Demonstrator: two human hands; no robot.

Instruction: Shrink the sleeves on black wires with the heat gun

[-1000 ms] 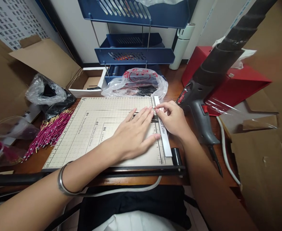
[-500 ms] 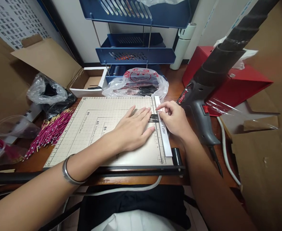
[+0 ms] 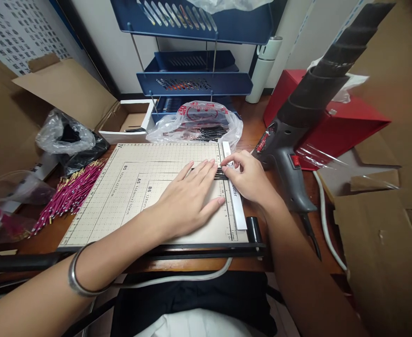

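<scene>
A beige paper cutter board (image 3: 132, 187) with a printed grid lies in front of me. My left hand (image 3: 188, 199) lies flat on it, fingers stretched out over a small bundle of thin black strips (image 3: 221, 174). My right hand (image 3: 250, 180) rests at the cutter's white ruler strip (image 3: 237, 206), its fingertips pinched at the right ends of the black strips. The strips lie across the board's right edge, mostly hidden under my fingers.
A grey heat gun (image 3: 290, 159) stands right of the cutter before a red box (image 3: 332, 121). Behind the board a clear plastic bag (image 3: 197, 124) holds black strips. Magenta wires (image 3: 69, 194) are piled at the left. Blue shelves (image 3: 195, 79) and cardboard boxes (image 3: 385, 243) surround the desk.
My left hand slid slightly back and forth over the black strips while my right fingers kept adjusting their ends. The view shifted a little.
</scene>
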